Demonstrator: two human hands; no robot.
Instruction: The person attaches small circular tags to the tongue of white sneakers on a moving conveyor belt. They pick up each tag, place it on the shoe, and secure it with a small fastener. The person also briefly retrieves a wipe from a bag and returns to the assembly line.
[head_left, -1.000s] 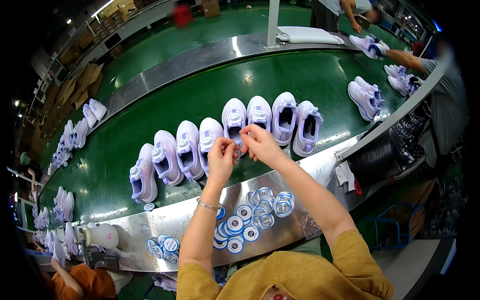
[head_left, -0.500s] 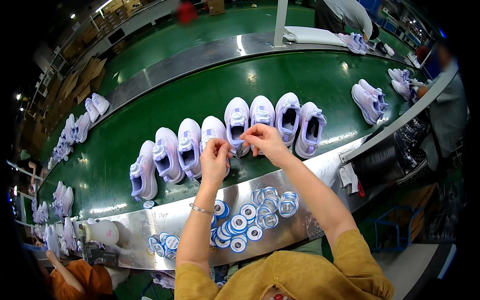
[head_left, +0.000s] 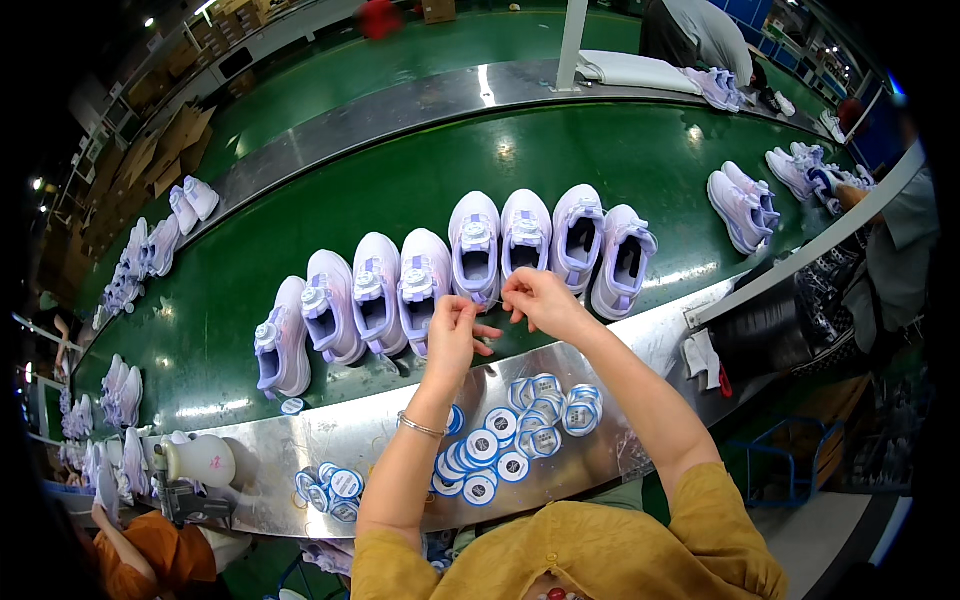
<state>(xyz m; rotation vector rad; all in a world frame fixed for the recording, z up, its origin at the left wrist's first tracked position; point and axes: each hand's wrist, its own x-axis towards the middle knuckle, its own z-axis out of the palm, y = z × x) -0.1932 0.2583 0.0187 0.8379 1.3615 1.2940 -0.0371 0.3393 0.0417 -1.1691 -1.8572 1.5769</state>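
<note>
Both of my hands work just behind the heel of a white and lavender sneaker (head_left: 474, 225) standing in the middle of a row. My left hand (head_left: 455, 338) pinches with thumb and forefinger, its other fingers loosely extended. Close to it, on the right, my right hand (head_left: 545, 305) has its fingertips pressed together. Something small and thin seems to be between the fingertips, too small to name. Another sneaker (head_left: 526, 222) stands right beyond my right hand, and a sneaker with a round lace dial (head_left: 422, 275) is beyond the left. Several round blue-rimmed tags (head_left: 482, 445) lie between my forearms.
The sneakers stand on a green conveyor belt (head_left: 350, 180) with a metal ledge (head_left: 400, 400) in front. More round tags (head_left: 345, 483) and a whitish round container (head_left: 205, 463) lie left. Right are a metal post (head_left: 760, 285), another pair of sneakers (head_left: 738, 208) and a co-worker (head_left: 895, 260).
My hands have moved slightly down and toward me, away from the sneaker's opening. A small dark thing between them no longer shows. My left fingers have spread.
</note>
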